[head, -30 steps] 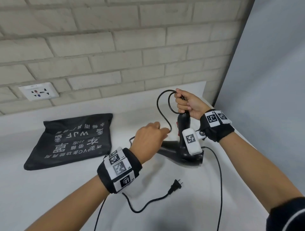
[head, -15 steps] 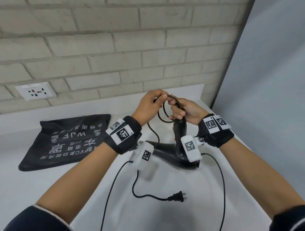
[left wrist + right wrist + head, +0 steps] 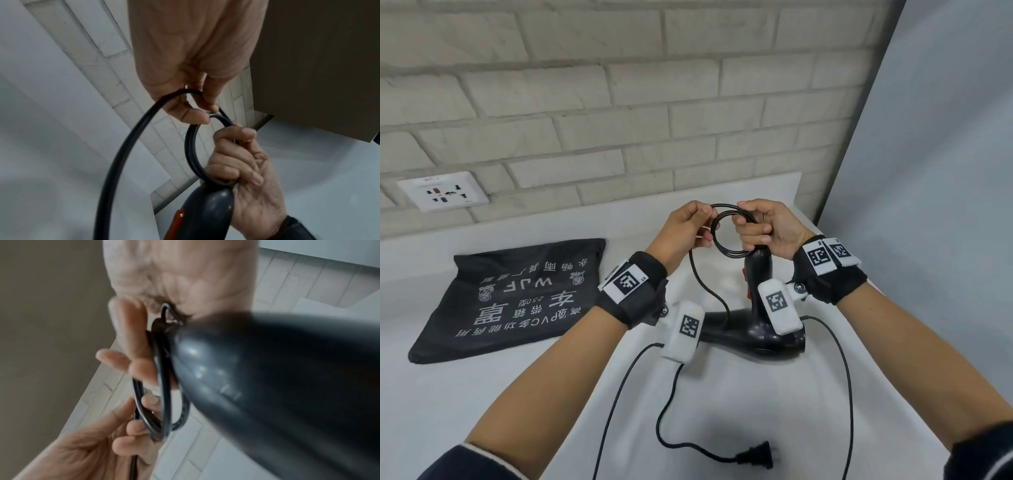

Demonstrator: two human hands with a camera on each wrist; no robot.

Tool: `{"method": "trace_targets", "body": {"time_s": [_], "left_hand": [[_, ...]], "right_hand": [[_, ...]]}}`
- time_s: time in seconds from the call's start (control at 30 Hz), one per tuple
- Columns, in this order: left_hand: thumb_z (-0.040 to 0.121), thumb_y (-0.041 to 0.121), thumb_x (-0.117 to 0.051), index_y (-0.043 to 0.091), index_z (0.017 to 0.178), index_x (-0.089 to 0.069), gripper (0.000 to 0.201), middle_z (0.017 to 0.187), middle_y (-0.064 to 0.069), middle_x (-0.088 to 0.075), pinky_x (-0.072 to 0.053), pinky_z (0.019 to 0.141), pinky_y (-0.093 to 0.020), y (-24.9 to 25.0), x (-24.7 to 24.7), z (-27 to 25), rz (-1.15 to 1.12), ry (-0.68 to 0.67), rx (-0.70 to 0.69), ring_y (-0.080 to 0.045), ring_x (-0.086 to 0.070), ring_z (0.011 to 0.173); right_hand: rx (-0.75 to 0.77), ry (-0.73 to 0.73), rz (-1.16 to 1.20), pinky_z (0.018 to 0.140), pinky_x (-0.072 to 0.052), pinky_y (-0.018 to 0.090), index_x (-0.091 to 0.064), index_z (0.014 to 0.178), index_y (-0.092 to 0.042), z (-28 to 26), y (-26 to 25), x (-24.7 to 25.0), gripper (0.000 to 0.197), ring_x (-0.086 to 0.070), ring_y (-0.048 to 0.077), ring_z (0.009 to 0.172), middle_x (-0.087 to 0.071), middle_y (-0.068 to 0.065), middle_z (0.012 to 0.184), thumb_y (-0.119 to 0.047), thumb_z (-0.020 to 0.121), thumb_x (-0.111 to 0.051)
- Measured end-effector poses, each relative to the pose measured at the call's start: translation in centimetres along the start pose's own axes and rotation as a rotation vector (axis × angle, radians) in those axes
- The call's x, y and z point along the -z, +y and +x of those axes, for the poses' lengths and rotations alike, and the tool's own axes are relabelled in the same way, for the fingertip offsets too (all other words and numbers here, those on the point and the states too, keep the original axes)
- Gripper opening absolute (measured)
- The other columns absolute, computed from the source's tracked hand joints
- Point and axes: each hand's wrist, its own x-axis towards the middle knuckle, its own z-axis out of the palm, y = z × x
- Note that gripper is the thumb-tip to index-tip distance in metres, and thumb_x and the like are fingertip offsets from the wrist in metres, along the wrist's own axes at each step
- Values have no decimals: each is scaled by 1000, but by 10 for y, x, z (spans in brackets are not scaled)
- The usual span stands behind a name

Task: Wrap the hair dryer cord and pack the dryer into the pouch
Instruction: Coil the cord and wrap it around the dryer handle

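Observation:
A black hair dryer (image 3: pixel 753 337) stands on the white counter, handle up, with a red switch (image 3: pixel 174 225). My right hand (image 3: pixel 767 229) grips the handle top and the cord coil (image 3: pixel 726 233) held against it. My left hand (image 3: pixel 688 226) pinches the cord at the coil's left side, between thumb and fingers (image 3: pixel 197 113). The loose cord (image 3: pixel 705 284) drops from that hand and runs across the counter to the plug (image 3: pixel 756 459) at the front. A dark pouch (image 3: pixel 517 298) with white lettering lies flat to the left.
A brick wall with a white socket plate (image 3: pixel 443 195) stands behind the counter (image 3: pixel 482 394). A grey panel (image 3: pixel 935 171) closes off the right side. Another stretch of cord (image 3: pixel 846 377) loops along the counter's right part.
My left hand rose from beside the dryer to the handle top and took hold of the cord there. A second loop now lies on the coil. The plug slid nearer the front edge.

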Motion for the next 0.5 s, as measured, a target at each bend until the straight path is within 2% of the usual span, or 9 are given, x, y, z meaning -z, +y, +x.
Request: {"method": "trace_targets", "body": {"time_s": [0.13,0.2,0.27,0.4,0.5], "left_hand": [[98,15,-37,16,77,-51,25,73,-3,-55,-45,48,-11,-3,-1,2,-50,20,22,0,-48,44],[98,15,-37,16,77,-52,26,73,-3,-55,-45,48,-11,-4,-2,4,-60,33,22,0,-48,44],[98,15,-37,16,77,-52,26,73,-3,-55,-45,48,-11,-6,-4,4,-64,51,25,0,-48,44],[98,13,-37,16,78,-52,25,72,-4,-54,-40,44,-12,-7,-8,3,-82,90,11,-2,-45,43],[97,14,-40,18,80,-52,21,75,-3,-56,-35,42,-13,-6,-10,1,-34,136,-24,-4,-44,44]], "right_hand": [[33,25,-2,58,-50,23,-46,67,-13,-1,4,2,39,-33,7,31,-28,-10,31,-30,97,-29],[29,20,-4,60,-51,23,-43,66,-14,-2,4,3,39,-32,7,30,-28,-9,31,-32,97,-28],[21,1,6,57,-49,22,-40,65,-16,-2,4,3,39,-29,6,28,-27,-11,31,-33,98,-28],[15,-17,37,44,-40,18,-39,64,-16,0,3,3,39,-24,4,25,-26,-12,30,-33,98,-27],[26,-17,44,41,-36,18,-38,64,-17,0,3,3,38,-23,3,24,-25,-10,29,-32,97,-27]]}}
